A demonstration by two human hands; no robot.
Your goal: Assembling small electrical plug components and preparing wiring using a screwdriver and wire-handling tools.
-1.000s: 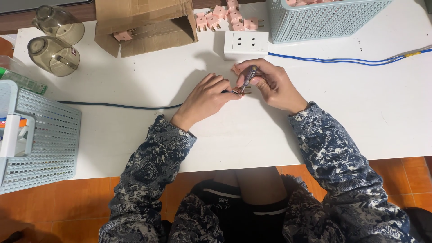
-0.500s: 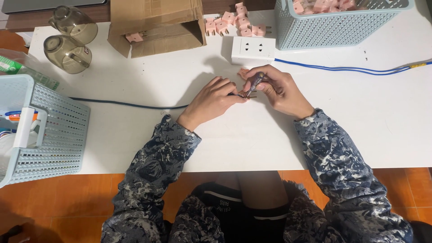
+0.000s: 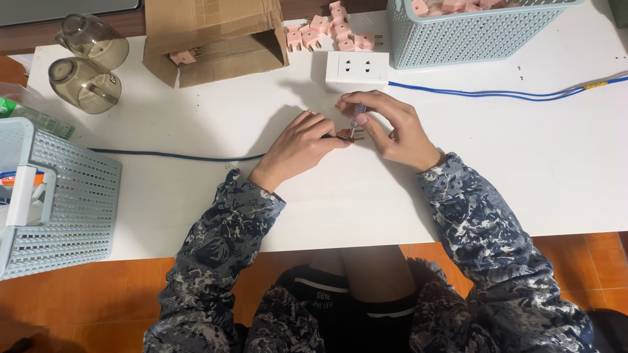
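Head view, looking down on a white table (image 3: pixel 196 196): the person sits with both forearms on it, in patterned dark sleeves. The left hand (image 3: pixel 297 147) lies low on the table, and its fingers are closed around a small dark plug (image 3: pixel 345 135) with metal pins, which is pinched at the fingertips near the middle of the table. The right hand (image 3: pixel 392 131) holds a thin screwdriver (image 3: pixel 356 117) between thumb and fingers, nearly upright, and its tip comes down onto the plug. Both hands meet at this one point, just in front of a white socket block (image 3: pixel 356 70).

A blue cable (image 3: pixel 497 93) goes from the socket block toward the right edge. A dark cable (image 3: pixel 176 157) runs from the left side under the left hand.

Behind the socket block lies a small heap of pink plugs (image 3: pixel 330 33), and more pink pieces are seen in a light blue basket (image 3: pixel 471 39) at the top right. An open cardboard box (image 3: pixel 216 39) at the top shows one pink piece inside. Two smoky glass cups (image 3: pixel 88 62) lie at the top left, and another basket (image 3: pixel 59 196) stands at the left edge.

As a judgement, the work on this one plug is in the middle: the tool is on it, and the plug is not yet put down. Whether the screw is tight cannot be told.
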